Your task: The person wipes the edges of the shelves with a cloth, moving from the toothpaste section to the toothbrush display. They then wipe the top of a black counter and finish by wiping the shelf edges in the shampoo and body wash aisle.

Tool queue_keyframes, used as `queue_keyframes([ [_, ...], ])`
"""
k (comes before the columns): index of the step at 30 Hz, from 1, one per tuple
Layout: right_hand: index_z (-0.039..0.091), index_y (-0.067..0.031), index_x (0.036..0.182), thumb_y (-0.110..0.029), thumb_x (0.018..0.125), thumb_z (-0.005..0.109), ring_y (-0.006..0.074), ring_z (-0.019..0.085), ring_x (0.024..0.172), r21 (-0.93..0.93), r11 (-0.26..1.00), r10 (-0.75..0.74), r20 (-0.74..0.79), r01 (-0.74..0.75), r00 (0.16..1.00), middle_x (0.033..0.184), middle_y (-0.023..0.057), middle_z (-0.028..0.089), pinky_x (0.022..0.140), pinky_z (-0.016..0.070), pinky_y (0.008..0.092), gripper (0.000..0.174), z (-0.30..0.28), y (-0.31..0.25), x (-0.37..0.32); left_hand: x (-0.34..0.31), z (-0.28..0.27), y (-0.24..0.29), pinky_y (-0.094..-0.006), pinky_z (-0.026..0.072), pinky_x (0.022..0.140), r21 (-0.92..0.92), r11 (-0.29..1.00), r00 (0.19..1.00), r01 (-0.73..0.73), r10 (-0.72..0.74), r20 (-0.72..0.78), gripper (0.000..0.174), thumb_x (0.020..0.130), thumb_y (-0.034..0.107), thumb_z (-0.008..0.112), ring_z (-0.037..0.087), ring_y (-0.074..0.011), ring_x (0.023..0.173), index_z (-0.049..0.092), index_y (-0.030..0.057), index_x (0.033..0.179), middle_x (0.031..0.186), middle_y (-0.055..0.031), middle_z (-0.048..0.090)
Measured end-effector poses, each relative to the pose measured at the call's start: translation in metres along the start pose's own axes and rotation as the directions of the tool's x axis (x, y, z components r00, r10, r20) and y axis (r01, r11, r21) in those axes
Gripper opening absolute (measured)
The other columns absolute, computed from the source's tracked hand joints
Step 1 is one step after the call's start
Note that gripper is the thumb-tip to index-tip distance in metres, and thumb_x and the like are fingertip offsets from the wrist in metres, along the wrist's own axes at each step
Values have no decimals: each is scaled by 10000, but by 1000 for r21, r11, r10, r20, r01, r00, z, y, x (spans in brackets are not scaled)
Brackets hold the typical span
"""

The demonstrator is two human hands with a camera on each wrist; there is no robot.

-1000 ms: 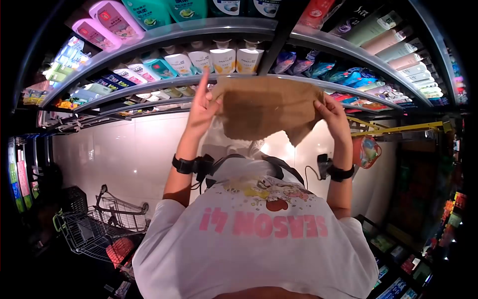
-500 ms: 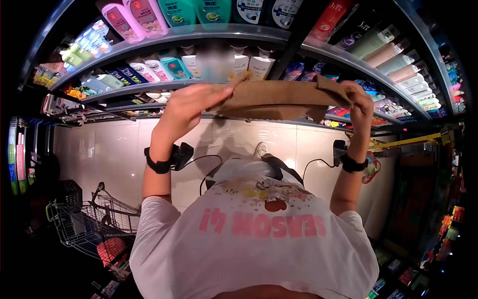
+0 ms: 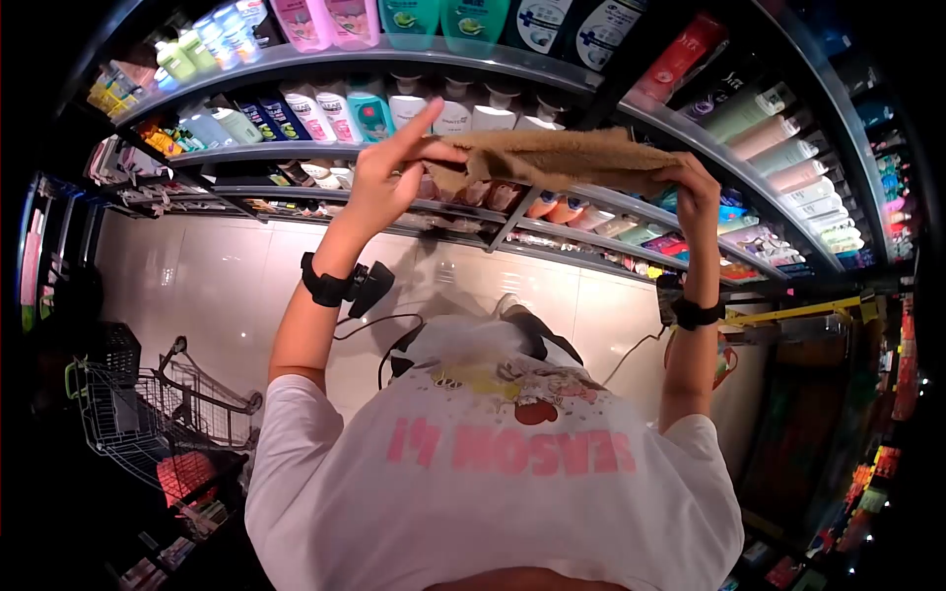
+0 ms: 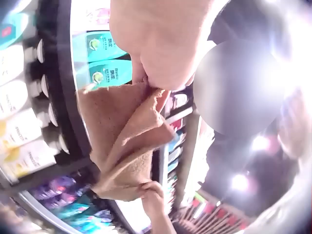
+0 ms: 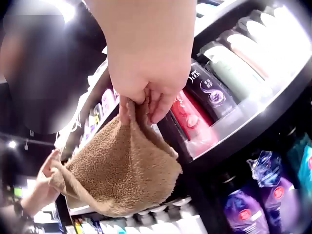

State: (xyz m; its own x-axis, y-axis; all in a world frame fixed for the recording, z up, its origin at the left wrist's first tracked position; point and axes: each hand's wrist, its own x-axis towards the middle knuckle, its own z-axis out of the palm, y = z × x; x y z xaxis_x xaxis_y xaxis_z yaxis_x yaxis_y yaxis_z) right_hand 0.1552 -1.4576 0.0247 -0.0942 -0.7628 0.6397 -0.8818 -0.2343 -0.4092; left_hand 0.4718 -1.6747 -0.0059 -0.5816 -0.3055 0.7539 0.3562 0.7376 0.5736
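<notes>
A brown fuzzy cloth (image 3: 567, 158) stretches between the two hands in front of the shelves, folded and creased. The left hand (image 3: 386, 182) pinches its left end, with the index finger pointing up and away from it. At the other end, the right hand (image 3: 693, 187) grips the cloth between thumb and fingers. Seen from the left wrist, the cloth (image 4: 122, 131) hangs in folds below the left hand (image 4: 158, 44). In the right wrist view, the right hand (image 5: 148, 63) pinches a gathered edge of the cloth (image 5: 122, 168).
Shelves (image 3: 532, 71) of shampoo bottles and pouches curve across the front. A shopping cart (image 3: 148, 424) holding a red item stands at the lower left. Yellow bars (image 3: 798, 310) and a red basket (image 3: 727, 361) are at the right, above a pale tiled floor (image 3: 227, 261).
The cloth has gone from hanging spread out to a narrow, folded band, while the hands have moved farther apart. The left index finger has lifted again since half a second ago.
</notes>
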Motion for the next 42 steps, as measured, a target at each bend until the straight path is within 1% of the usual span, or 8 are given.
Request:
queue_keyframes([
  [4, 579, 51, 741, 123, 672, 373, 145, 546, 734, 286, 945, 156, 26, -156, 987, 825, 85, 583, 680, 426, 232, 229, 2, -2, 6, 8, -6, 10, -257, 474, 830, -319, 943, 970, 91, -156, -185, 590, 774, -144, 385, 599, -162, 969, 409, 42, 1333, 1206, -119, 556],
  [5, 580, 39, 757, 94, 692, 377, 129, 525, 742, 421, 869, 262, 53, -259, 964, 822, 65, 577, 695, 401, 218, 220, 4, 0, 6, 13, -14, 5, -241, 474, 812, -67, 996, 980, 59, -71, -186, 491, 788, -129, 397, 588, -146, 975, 508, 20, 1242, 1285, -124, 488],
  [15, 489, -51, 745, 12, 838, 440, 100, 469, 735, 855, 373, 424, 187, -359, 886, 780, 18, 511, 678, 361, 209, 122, 11, -13, 16, 3, -39, 6, -236, 460, 792, -300, 906, 933, 299, -343, -105, 212, 835, -43, 498, 597, -142, 884, 630, -55, 1001, 984, -107, 635],
  [20, 525, -16, 672, 68, 745, 412, 138, 492, 764, 803, 501, 258, 218, -323, 941, 806, 54, 530, 697, 374, 227, 158, 12, -12, 17, -14, -58, -4, -252, 428, 743, -367, 891, 956, 268, -292, -10, 299, 702, -129, 419, 558, -168, 816, 676, -43, 829, 849, -99, 629],
  [26, 615, 44, 754, -24, 686, 414, 187, 526, 839, 528, 836, 3, 268, -150, 963, 862, 111, 574, 755, 381, 263, 224, 2, -52, 28, -22, -66, 11, -299, 350, 827, -462, 844, 959, 271, -275, 60, 235, 793, 125, 489, 497, -191, 838, 598, -82, 814, 865, -106, 577],
  [33, 639, 5, 915, -82, 774, 642, 197, 583, 848, 350, 933, 47, 116, -85, 992, 939, 107, 615, 735, 457, 273, 165, 58, -92, 21, -11, 3, 42, -229, 405, 740, -209, 900, 878, 383, -425, -222, 63, 816, 18, 604, 503, -90, 792, 547, 5, 794, 821, -25, 543],
  [36, 611, -3, 1004, -95, 737, 687, 232, 574, 933, 392, 918, 33, 78, -61, 996, 1032, 124, 591, 800, 459, 302, 293, 87, -121, 24, 4, 37, 64, -239, 435, 779, -354, 825, 879, 441, -476, -15, 164, 865, 96, 577, 532, -109, 889, 548, -2, 993, 942, -43, 540],
  [42, 556, 1, 1090, -102, 674, 733, 264, 567, 987, 316, 941, 175, -148, -121, 973, 1080, 142, 555, 840, 452, 317, 464, 101, -134, 19, 7, 51, 81, -325, 378, 934, -635, 672, 920, 380, -349, 181, 755, 924, 433, 448, 495, -204, 1083, 37, 91, 1456, 1290, -154, 416],
])
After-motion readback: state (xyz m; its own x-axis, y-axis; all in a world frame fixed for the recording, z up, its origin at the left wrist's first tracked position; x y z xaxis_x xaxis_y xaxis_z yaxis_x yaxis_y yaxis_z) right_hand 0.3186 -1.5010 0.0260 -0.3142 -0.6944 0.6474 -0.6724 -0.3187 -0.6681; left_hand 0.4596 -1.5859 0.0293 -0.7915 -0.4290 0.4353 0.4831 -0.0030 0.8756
